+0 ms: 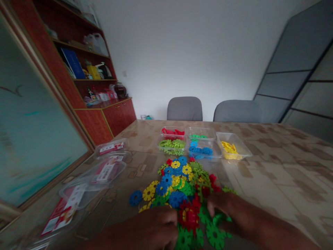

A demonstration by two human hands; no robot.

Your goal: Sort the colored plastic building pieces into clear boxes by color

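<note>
A heap of notched plastic discs (177, 180), the interlocking building-toy kind, lies on the table in blue, yellow, red, light green and green. My left hand (158, 225) is at the near left side of the heap with its fingers curled; their tips are hidden, so what they hold cannot be made out. At the near right side, my right hand (229, 210) has finger and thumb closed around a green disc (218, 220). Red discs (189, 215) lie between both hands, and more green discs (214, 236) are close to the right one.
Beyond the heap stand clear tubs with red pieces (173, 132), light green pieces (171, 147), green pieces (197, 136), blue discs (200, 151) and yellow pieces (229, 147). Clear labelled lids (106, 170) lie at left. Two grey chairs (184, 108) stand behind the table (273, 166).
</note>
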